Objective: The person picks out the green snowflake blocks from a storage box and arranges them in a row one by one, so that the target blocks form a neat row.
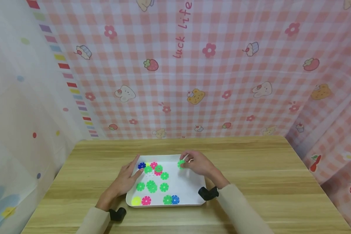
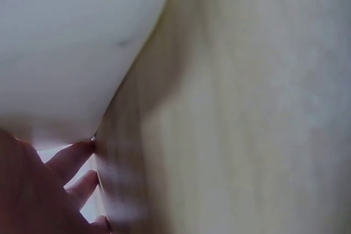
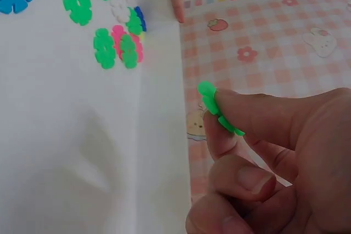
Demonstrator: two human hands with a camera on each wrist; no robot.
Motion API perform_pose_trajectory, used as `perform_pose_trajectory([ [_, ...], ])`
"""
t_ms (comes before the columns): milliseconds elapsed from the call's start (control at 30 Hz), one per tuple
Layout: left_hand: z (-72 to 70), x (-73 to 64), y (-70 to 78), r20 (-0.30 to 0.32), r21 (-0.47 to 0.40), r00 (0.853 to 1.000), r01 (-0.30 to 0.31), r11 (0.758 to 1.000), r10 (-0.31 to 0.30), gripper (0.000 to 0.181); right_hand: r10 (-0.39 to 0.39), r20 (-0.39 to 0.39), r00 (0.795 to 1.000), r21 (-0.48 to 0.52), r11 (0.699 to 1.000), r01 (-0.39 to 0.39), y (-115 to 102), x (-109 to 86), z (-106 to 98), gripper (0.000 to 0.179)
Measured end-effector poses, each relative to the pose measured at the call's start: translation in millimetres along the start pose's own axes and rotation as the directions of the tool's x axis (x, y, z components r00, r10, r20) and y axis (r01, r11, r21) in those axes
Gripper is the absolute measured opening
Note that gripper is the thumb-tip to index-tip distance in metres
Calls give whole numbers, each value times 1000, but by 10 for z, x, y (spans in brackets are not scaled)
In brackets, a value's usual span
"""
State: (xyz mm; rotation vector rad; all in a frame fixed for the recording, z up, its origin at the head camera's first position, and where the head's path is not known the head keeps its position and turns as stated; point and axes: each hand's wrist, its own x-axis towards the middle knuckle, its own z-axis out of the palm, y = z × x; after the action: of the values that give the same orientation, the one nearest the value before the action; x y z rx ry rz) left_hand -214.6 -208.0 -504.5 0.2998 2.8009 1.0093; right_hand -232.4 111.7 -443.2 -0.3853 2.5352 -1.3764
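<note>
A white tray (image 1: 190, 187) sits on a wooden table (image 1: 266, 182) and holds flat, flower-shaped plastic discs. Counted in the head view, the loose ones are: about eight green discs (image 1: 164, 187), though two or three overlap and the count is unsure; about three pink discs (image 1: 146, 200); two blue discs (image 1: 175, 199); and one yellow disc (image 1: 136, 201), with a second yellow edge possibly showing at the far left corner, too small to tell. One more green disc (image 3: 216, 109) is off the tray floor, pinched by the right hand (image 1: 199, 163) between thumb and forefinger; the right wrist view shows it edge-on, clamped at the fingertips with the other fingers curled underneath. This hand hovers over the far right part of the tray, well apart from the cluster of discs at the far left and the row along the near edge. The left hand (image 1: 125, 180) lies at the tray's left rim with its fingers straight and spread, holding nothing; its forefinger reaches into the tray and points toward the blue and green discs at the far left, just beside them. The left wrist view is blurred and shows only fingertips (image 2: 74, 157) against the tray edge. Behind the table hangs a pink checked cloth (image 1: 210, 65) printed with cartoon figures.
</note>
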Motion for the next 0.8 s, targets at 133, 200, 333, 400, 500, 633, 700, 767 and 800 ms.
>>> perform_pose_trajectory([
  [133, 10, -3, 6, -10, -13, 1000, -8, 1000, 8, 71, -8, -21, 1000, 43, 999, 9, 43, -73, -150, 13],
  [200, 14, -6, 8, -6, -25, 1000, -5, 1000, 5, 71, -11, -35, 999, 64, 998, 14, 88, -111, -223, 13],
  [333, 13, -12, 7, 0, -59, 1000, -7, 998, 7, 70, -21, -60, 998, 101, 994, 27, 199, -209, -382, 16],
  [400, 16, -10, 0, -3, -66, 1000, -13, 998, 12, 70, -5, -78, 997, 114, 993, 14, 262, -260, -461, 17],
  [500, 22, -5, -6, -11, -90, 1000, -21, 996, 20, 70, 33, -104, 994, 129, 991, -19, 372, -331, -578, 21],
  [633, 28, -3, -17, -28, -133, 1000, -18, 991, 14, 70, 83, -133, 988, 155, 986, -61, 516, -421, -712, 24],
  [700, 26, -8, -20, -35, -161, 999, -5, 987, -1, 70, 98, -148, 984, 161, 984, -74, 578, -465, -766, 26],
  [767, 21, -13, -20, -29, -192, 999, 10, 981, -16, 71, 110, -167, 980, 158, 984, -84, 649, -502, -812, 28],
  [800, 18, -14, -21, -23, -210, 1000, 15, 978, -21, 72, 118, -176, 977, 157, 983, -91, 692, -515, -831, 28],
])
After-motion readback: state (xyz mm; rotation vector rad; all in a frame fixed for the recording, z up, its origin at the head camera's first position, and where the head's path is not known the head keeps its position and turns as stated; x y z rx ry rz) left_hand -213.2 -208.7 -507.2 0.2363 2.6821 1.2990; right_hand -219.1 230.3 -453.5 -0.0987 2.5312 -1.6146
